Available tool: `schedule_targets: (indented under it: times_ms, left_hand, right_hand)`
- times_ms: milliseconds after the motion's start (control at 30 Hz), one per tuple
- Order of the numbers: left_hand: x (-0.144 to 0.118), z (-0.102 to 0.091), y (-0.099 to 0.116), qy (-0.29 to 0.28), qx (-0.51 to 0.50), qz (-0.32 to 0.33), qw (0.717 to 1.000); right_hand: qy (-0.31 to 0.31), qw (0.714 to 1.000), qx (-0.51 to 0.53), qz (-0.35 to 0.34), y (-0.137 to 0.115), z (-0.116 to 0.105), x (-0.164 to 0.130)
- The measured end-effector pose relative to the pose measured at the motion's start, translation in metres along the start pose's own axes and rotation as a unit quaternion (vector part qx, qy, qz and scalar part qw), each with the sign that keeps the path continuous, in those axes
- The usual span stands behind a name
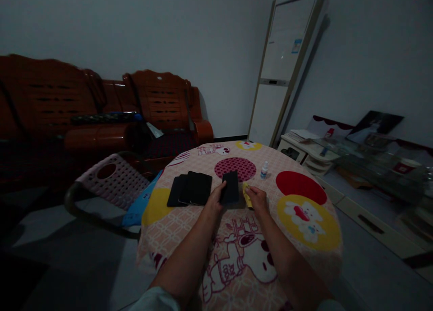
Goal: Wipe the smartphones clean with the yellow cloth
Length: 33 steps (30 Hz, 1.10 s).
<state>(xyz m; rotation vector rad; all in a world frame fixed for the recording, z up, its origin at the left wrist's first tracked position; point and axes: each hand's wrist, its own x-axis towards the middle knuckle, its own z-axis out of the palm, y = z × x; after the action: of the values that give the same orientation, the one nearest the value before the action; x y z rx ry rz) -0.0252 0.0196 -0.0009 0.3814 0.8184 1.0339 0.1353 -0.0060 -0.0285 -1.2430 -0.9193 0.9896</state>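
Phone (231,186), black, one: standing tilted off the tablecloth (297,252), the left hand (215,201) gripping its left edge, fingers closed on it. Yellow cloth (246,194), one: lying folded just right of the phone, the right hand (257,197) pinching it, fingers drawn together on it.

Further dark phones (191,189): lying flat in an overlapping row to the left of the held one; three seem to be showing, though the overlap is making an exact count uncertain. Small white bottle (264,170), one: standing upright beyond the right hand, well apart from the phones.

Surface: round table, draped in a pink cartoon-printed cloth with red and yellow circles. Woven plastic chair (111,180), one: sitting at the table's left. Room: dim; a wooden sofa set (101,108) lining the far wall, a tall white standing unit (284,67) leaning into the corner, low shelving (355,162) running along the right
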Motion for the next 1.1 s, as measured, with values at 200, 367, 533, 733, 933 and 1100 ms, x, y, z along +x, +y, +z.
schedule_targets:
  times_ms: [200,367,533,733,933,1100]
  left_hand:
    - [-0.004,0.007,-0.005,-0.070,-0.060,-0.050,0.994]
    - [-0.008,0.009,-0.007,-0.158,-0.061,-0.061,0.984]
    - [-0.010,0.010,-0.009,-0.185,-0.036,-0.017,0.982]
    - [-0.013,0.012,-0.010,-0.184,-0.006,-0.021,0.983]
    - [-0.015,0.011,-0.010,-0.218,-0.001,-0.039,0.975]
    - [-0.016,0.013,-0.015,-0.235,0.064,-0.052,0.969]
  right_hand:
    - [-0.002,0.999,-0.036,-0.026,-0.004,0.001,-0.002]
    - [0.026,0.988,-0.105,-0.108,-0.009,-0.003,-0.006]
    - [0.000,0.932,-0.261,-0.253,-0.013,0.002,-0.017]
    - [-0.090,0.795,-0.492,-0.344,-0.013,0.021,-0.039]
    - [-0.099,0.762,-0.533,-0.354,-0.014,0.021,-0.045]
    - [-0.033,0.781,-0.537,-0.318,-0.010,0.014,-0.032]
